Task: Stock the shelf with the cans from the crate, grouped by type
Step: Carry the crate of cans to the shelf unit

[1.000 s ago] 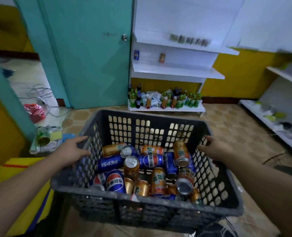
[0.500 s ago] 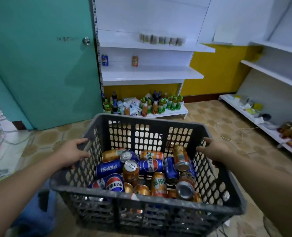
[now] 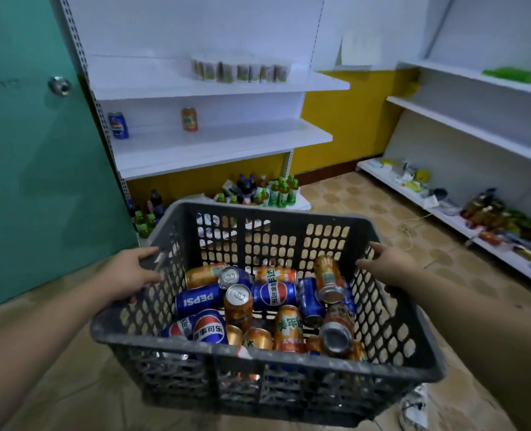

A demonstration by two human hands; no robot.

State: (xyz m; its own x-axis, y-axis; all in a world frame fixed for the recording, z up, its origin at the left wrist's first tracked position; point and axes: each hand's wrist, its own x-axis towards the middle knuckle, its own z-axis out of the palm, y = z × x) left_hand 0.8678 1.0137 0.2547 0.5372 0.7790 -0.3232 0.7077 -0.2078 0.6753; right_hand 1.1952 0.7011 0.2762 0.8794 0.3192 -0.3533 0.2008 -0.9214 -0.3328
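Carrying the crate (image 3: 258, 377) by its two side rims, the person is facing the white shelf (image 3: 220, 144), which is lying at twelve o'clock beyond the crate's far wall. The left hand (image 3: 130, 272) is curling over the nine o'clock rim, and the right hand (image 3: 385, 269) is gripping the three o'clock rim; both are closed on the crate, holding no can. Blue cans (image 3: 200, 300) and orange cans (image 3: 289, 328) are lying jumbled inside, mostly on their sides. On the shelf, one blue can (image 3: 118, 125) is standing at eleven o'clock and one orange can (image 3: 189, 119) beside it, apart. Neither hand looks nearer the shelf.
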